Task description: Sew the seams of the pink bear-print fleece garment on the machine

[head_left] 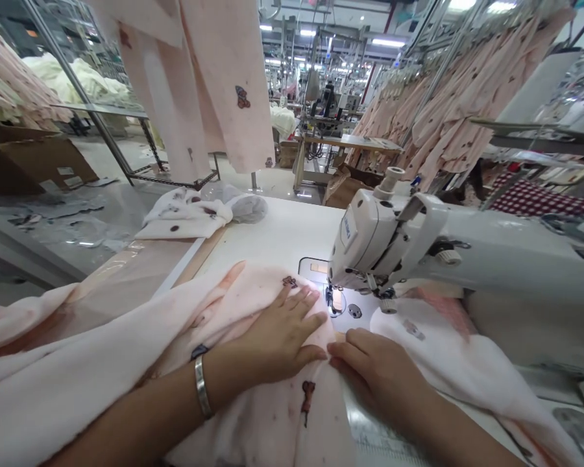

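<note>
Pink printed fleece fabric (pixel 253 285) lies across the white sewing table, with its right edge beside the needle area of a white sewing machine (pixel 394 240). My left hand (pixel 277 334) rests flat on the fabric with its fingers spread, just left of the presser foot (pixel 329 295). A silver bracelet (pixel 202 386) is on that wrist. My right hand (pixel 370 363) is closed, its thumb and forefinger pinching the fabric's edge in front of the needle plate. More pink fabric (pixel 438 331) lies under the machine arm on the right.
A folded white printed cloth (pixel 185 214) sits at the table's far left corner. Pink garment pieces (pixel 224 84) hang above the table's far side. Racks of pink garments (pixel 448 104) stand at the right. A cardboard box (pixel 29 159) is on the floor at left.
</note>
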`<state>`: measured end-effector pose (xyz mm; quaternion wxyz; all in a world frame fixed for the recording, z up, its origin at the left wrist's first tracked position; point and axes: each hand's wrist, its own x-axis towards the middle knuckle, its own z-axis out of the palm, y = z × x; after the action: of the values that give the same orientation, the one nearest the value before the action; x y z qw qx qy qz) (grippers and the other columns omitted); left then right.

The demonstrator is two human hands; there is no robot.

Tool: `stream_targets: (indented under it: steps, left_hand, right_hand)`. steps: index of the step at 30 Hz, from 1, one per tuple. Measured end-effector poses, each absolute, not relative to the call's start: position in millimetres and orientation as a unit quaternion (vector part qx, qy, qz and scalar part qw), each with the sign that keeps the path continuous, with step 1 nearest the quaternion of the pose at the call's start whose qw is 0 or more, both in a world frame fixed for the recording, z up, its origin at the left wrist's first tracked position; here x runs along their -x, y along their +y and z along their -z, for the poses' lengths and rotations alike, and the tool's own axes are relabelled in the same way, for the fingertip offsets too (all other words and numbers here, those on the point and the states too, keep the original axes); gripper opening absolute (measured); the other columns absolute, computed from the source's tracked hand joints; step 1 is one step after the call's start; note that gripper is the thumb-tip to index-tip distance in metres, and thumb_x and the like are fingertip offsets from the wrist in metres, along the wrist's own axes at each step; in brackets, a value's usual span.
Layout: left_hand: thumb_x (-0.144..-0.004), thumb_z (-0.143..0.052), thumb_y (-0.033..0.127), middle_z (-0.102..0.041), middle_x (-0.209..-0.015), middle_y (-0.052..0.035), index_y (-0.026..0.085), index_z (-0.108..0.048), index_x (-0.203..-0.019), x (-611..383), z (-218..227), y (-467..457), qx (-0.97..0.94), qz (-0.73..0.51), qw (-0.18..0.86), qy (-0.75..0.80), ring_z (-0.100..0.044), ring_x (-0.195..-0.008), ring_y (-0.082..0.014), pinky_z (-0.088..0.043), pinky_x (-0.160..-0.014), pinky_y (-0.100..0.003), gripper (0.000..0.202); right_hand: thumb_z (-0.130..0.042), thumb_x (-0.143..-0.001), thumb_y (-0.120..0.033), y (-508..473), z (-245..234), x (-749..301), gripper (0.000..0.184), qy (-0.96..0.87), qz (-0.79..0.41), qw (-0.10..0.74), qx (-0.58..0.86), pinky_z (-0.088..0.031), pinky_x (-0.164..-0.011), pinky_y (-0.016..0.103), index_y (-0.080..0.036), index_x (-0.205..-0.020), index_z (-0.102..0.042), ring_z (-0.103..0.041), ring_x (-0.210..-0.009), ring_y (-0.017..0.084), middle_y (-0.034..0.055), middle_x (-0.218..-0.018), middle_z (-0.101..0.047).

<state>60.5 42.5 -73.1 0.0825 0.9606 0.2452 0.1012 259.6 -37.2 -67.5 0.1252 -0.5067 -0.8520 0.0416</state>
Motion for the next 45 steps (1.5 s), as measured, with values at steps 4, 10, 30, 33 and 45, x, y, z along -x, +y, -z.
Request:
stream_targets:
  steps: [4,10,30,33,45]
  left_hand:
    - [-0.091,-0.035,0.052,-0.028,-0.144,-0.0133,0.021,-0.044,-0.125,-64.1,65.3,60.8,-0.966,-0.092,0.112,0.213,-0.02,-0.135,-0.0282,-0.018,-0.108,-0.049,0.047]
    - [-0.091,-0.036,0.05,-0.03,-0.142,-0.0139,0.021,-0.041,-0.128,-68.1,63.6,66.8,-0.972,-0.093,0.114,0.185,-0.021,-0.134,-0.0288,-0.017,-0.107,-0.051,0.047]
    - [-0.09,-0.044,0.014,-0.058,-0.103,-0.0066,0.016,-0.06,-0.101,-70.7,73.0,67.1,-0.972,-0.182,0.109,0.104,-0.049,-0.092,-0.0172,-0.041,-0.082,-0.03,0.02]
    - [-0.091,-0.043,0.015,-0.058,-0.104,-0.0068,0.017,-0.06,-0.104,-72.1,75.4,75.6,-0.975,-0.167,0.107,0.096,-0.049,-0.093,-0.0177,-0.041,-0.082,-0.031,0.021]
    - [-0.082,-0.053,0.024,-0.057,-0.084,-0.0071,0.014,-0.06,-0.079,-84.5,54.7,74.8,-0.976,-0.123,0.037,0.175,-0.049,-0.079,-0.021,-0.039,-0.077,-0.038,0.012]
  right_hand:
    - [-0.04,-0.092,-0.024,-27.9,70.2,-263.8,0.02,-0.858,-0.021,0.131,0.496,-0.023,-0.054,0.028,-0.021,-0.086,-0.058,-0.043,-0.062,0.015,0.0011,-0.068,-0.051]
    - [-0.039,-0.092,-0.023,-27.0,82.0,-268.1,0.019,-0.853,-0.008,0.162,0.496,-0.024,-0.054,0.027,-0.021,-0.093,-0.058,-0.043,-0.06,0.015,0.0009,-0.068,-0.05]
    - [-0.046,-0.088,-0.021,-40.6,73.2,-268.9,0.015,-0.895,-0.033,0.168,0.413,-0.022,-0.053,0.03,-0.017,-0.09,-0.06,-0.037,-0.059,0.015,0.0014,-0.065,-0.048]
    - [-0.047,-0.088,-0.022,-37.9,73.5,-270.5,0.015,-0.893,-0.023,0.17,0.417,-0.02,-0.051,0.03,-0.017,-0.09,-0.06,-0.035,-0.057,0.015,0.0009,-0.064,-0.047]
    - [-0.044,-0.09,-0.023,-30.1,75.5,-269.5,0.018,-0.879,-0.018,0.177,0.442,-0.018,-0.05,0.029,-0.018,-0.09,-0.061,-0.032,-0.054,0.013,-0.0016,-0.06,-0.043]
